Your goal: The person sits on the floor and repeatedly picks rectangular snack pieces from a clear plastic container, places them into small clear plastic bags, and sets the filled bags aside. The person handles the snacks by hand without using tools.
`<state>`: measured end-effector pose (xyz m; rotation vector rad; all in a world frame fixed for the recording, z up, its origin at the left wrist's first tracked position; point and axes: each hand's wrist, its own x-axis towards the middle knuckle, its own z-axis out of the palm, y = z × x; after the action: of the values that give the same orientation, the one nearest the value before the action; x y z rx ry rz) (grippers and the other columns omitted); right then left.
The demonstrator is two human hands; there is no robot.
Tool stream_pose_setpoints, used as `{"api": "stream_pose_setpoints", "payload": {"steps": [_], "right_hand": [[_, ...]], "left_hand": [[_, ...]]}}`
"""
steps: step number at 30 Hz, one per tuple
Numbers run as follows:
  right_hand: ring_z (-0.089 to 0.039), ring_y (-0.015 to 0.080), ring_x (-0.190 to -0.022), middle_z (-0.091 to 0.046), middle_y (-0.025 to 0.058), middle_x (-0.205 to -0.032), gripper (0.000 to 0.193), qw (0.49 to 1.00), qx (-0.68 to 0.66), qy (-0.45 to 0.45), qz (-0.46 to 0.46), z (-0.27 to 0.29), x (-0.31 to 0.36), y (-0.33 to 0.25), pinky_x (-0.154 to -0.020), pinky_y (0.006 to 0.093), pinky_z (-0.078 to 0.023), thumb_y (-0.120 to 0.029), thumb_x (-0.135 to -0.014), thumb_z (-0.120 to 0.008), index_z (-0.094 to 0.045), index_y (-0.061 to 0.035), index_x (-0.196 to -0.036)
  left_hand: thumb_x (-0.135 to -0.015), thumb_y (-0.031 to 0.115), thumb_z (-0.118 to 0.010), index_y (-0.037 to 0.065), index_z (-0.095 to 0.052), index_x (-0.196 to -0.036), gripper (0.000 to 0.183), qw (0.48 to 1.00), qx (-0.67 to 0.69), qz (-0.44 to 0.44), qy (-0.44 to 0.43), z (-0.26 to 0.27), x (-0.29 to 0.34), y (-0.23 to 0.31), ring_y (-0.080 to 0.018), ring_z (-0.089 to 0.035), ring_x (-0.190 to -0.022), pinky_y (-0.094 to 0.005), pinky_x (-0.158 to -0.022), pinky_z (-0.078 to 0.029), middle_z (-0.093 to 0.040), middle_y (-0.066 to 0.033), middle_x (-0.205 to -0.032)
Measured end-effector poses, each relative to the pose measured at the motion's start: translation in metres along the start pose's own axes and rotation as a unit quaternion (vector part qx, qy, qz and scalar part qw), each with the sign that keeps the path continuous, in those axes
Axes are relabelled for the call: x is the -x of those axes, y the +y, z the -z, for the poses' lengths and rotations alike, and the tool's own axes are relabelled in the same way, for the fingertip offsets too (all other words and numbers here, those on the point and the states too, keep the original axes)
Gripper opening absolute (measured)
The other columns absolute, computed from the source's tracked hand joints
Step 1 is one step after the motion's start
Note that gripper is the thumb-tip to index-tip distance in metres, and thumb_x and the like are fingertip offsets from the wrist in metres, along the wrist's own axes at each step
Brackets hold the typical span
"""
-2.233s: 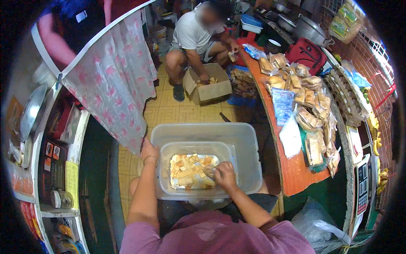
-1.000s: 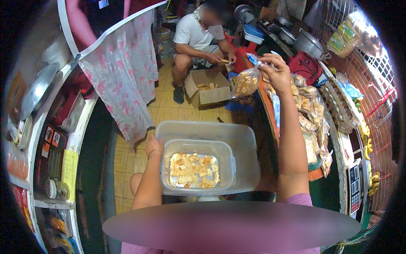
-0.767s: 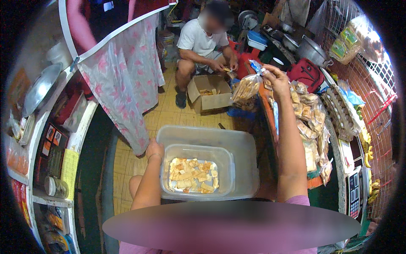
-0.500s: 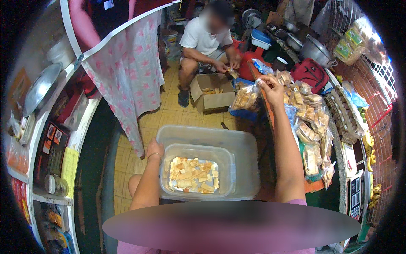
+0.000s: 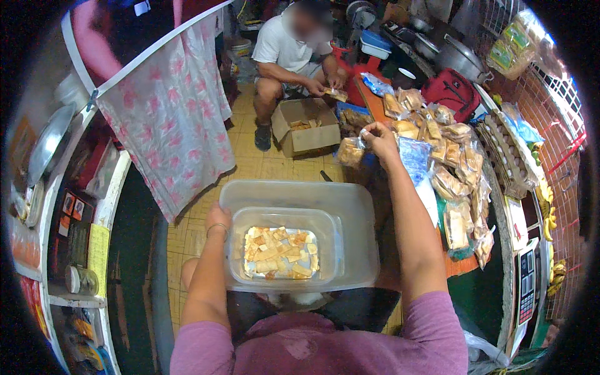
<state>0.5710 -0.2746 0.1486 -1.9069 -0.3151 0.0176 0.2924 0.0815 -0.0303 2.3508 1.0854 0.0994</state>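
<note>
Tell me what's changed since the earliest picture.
Your right hand has risen out of the inner container, moving forward and right, and now holds up a filled clear bag. The co-worker's right hand has left the cardboard box and is now at a small packet. Your left hand is still at the large tub's rim.

This looks like a small shop: clear plastic bags of golden-brown bread [image 5: 458, 226] lie on an orange tabletop [image 5: 460, 267], near stacked greyish cardboard egg trays [image 5: 505, 156], yellow banana bunches [image 5: 546, 209] and a grey keypad scale [image 5: 527, 281].
</note>
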Motion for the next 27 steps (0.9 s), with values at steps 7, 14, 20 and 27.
{"api": "stream_pose_setpoints", "payload": {"steps": [7, 14, 20, 27], "right_hand": [[-0.055, 0.0096, -0.071, -0.063, 0.0009, -0.078, 0.007, 1.000, -0.027, -0.003, -0.009, -0.002, -0.002, 0.005, -0.066, 0.0254, -0.045, -0.007, -0.083, -0.068, -0.064, -0.0044, -0.087], [-0.055, 0.0084, -0.069, -0.062, -0.0004, -0.080, 0.004, 0.999, 0.021, -0.019, -0.017, 0.000, -0.003, 0.003, -0.061, 0.0237, -0.044, -0.006, -0.086, -0.066, -0.062, -0.0062, -0.086], [-0.053, 0.0082, -0.068, -0.061, -0.0009, -0.078, 0.004, 0.999, -0.012, -0.033, -0.030, 0.004, -0.003, 0.002, -0.062, 0.0234, -0.042, -0.007, -0.085, -0.066, -0.062, -0.0065, -0.085], [-0.051, 0.0080, -0.064, -0.060, -0.0008, -0.076, 0.005, 0.999, 0.018, -0.032, -0.017, 0.001, -0.007, 0.005, -0.058, 0.0230, -0.041, -0.004, -0.085, -0.065, -0.061, -0.0063, -0.088]], "left_hand": [[-0.084, 0.030, -0.061, 0.001, -0.052, -0.121, 0.048, 0.999, -0.013, -0.031, 0.026, -0.004, -0.003, -0.005, -0.0383, -0.058, -0.109, -0.0460, -0.093, -0.046, -0.059, -0.0242, -0.117], [-0.083, 0.027, -0.062, 0.000, -0.052, -0.118, 0.045, 0.999, -0.022, -0.022, 0.022, -0.004, -0.003, -0.006, -0.0401, -0.059, -0.106, -0.0469, -0.091, -0.047, -0.060, -0.0252, -0.115], [-0.083, 0.026, -0.063, 0.000, -0.052, -0.117, 0.045, 0.999, -0.017, -0.028, 0.034, -0.008, -0.005, -0.010, -0.0408, -0.060, -0.104, -0.0471, -0.090, -0.047, -0.062, -0.0250, -0.112], [-0.083, 0.030, -0.064, 0.001, -0.053, -0.117, 0.046, 0.999, -0.028, -0.023, 0.026, -0.007, -0.007, -0.010, -0.0399, -0.060, -0.104, -0.0469, -0.090, -0.047, -0.062, -0.0246, -0.112]]}}
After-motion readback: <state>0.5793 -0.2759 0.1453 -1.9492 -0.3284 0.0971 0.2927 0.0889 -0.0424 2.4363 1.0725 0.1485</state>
